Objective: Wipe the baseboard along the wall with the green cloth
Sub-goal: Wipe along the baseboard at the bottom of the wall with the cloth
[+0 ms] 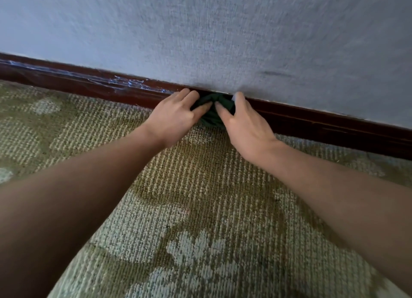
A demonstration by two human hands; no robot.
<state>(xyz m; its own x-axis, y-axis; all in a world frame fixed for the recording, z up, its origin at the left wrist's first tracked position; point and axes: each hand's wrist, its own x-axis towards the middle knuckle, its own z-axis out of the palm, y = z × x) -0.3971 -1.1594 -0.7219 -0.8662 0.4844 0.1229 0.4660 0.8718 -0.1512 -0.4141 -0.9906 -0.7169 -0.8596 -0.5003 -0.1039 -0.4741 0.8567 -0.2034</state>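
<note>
At wall base, center of view: green cloth [211, 111] is sitting bunched up against the baseboard [312, 121], touching it and the carpet [200, 197] edge, right where the board is meeting the wall [200, 30]. Left hand [176, 117] is gripping the cloth from the left, fingers bent over the wad. Right hand [244, 125] is gripping it from the right, fingers curled onto it, thumb reaching up to the board's top edge. 2 hands are sitting close together w/ only the cloth showing between them, both pressing it into the board.

Progress, my read: wiping is underway, approx mid-run, not done. Board section to the left is showing whitish-blue streaks [124, 82] along its upper face. Could be scuffs, residue or wet glare, can't tell which. Section to the right is looking dark and even, no marks visible. Wipe direction isn't readable from 1 frame, so can't say which side is done vs pending. Board is running out of view on both sides, so total length left is unknown.

Left to do, prob: slide the wad along the board w/ steady pressure, cover top lip + face, then recheck the streaked stretch.
</note>
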